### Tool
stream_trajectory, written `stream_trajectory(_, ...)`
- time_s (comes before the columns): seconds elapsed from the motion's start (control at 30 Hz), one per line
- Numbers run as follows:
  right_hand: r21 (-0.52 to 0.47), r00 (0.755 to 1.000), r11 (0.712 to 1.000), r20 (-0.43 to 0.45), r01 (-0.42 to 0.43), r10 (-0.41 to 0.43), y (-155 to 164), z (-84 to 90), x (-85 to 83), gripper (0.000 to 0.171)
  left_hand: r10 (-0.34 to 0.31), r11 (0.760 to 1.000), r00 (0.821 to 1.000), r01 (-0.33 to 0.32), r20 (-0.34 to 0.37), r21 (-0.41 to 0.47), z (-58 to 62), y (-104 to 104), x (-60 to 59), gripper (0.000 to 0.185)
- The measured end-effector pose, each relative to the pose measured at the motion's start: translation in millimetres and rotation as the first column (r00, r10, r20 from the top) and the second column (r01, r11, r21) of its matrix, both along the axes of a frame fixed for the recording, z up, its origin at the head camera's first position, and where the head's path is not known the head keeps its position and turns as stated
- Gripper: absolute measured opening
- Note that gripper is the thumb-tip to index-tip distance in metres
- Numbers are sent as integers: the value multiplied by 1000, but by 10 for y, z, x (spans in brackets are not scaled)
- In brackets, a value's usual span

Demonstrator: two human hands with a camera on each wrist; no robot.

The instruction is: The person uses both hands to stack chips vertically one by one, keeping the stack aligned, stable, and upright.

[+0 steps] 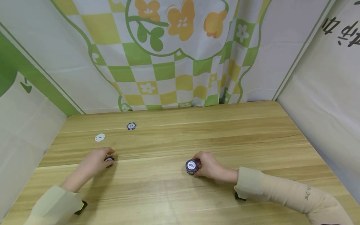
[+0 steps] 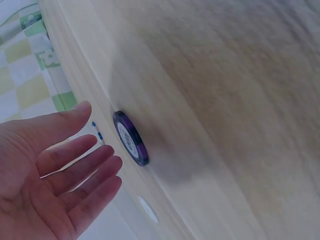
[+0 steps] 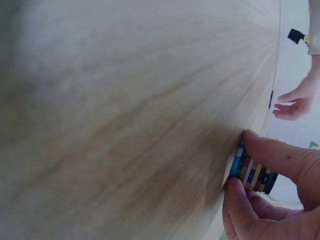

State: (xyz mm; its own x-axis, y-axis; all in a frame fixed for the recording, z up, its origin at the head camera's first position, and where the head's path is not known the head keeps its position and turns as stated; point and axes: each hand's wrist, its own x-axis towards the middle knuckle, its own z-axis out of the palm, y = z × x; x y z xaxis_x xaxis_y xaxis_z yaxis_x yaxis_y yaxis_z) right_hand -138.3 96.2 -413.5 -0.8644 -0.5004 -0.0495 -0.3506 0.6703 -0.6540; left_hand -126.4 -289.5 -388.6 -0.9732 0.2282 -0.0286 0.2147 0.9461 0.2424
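On the table's right-centre a stack of poker chips (image 1: 192, 166) stands with a purple chip marked 500 on top. My right hand (image 1: 209, 167) grips the stack's side between thumb and fingers; in the right wrist view the stack (image 3: 253, 171) shows several coloured layers. Over on the left, my left hand (image 1: 94, 162) hovers by a dark purple poker chip (image 1: 109, 161) lying flat. Seen from the left wrist, the left hand (image 2: 60, 165) has its fingers loosely spread, apart from the purple chip (image 2: 131, 138).
Beyond the left hand lie a white poker chip (image 1: 99, 137) and a blue-edged chip (image 1: 131, 126) marked 10, both flat on the wooden table (image 1: 157, 137). A checked, flowered curtain (image 1: 168, 72) hangs along the table's far edge. White cloth stands at both sides.
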Motion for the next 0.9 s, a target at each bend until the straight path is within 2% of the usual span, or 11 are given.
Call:
stream_trajectory(0.33,2,1000,1000,7,4,-4,3,14,7,48,17,1000,1000,-17,-1,-14,-35,-58,74,34)
stream_trajectory(0.53,6,1000,1000,19,14,-14,-2,21,7,48,14,1000,1000,-14,-17,-15,-64,-67,71,32)
stream_trajectory(0.9,6,1000,1000,-8,9,-9,0,0,0,47,15,1000,999,-16,-50,-11,-119,-76,71,26)
